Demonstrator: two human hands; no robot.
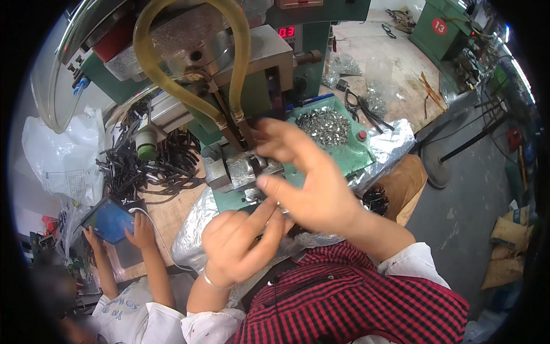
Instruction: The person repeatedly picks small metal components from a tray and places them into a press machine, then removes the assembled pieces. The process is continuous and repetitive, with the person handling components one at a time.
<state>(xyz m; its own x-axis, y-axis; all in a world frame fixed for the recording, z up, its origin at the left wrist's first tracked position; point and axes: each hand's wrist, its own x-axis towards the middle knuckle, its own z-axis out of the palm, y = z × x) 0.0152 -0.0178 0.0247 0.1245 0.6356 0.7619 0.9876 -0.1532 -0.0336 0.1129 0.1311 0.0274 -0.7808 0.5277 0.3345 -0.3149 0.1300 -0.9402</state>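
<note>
The machine (229,69) stands at the back of the bench, its looped hose (172,86) hanging in front of it. The tray of small metal parts (325,126) sits to the right of the machine's lower block (243,169). A pile of straps (143,163) lies to the left. The right hand (309,178) is over the block; the left hand (243,243) is below it, apparently touching. At far left, another person's hands hold a tablet (109,221).

A small grey metal fixture block (245,168) sits upright on the green machine bed, seemingly clamped.
</note>
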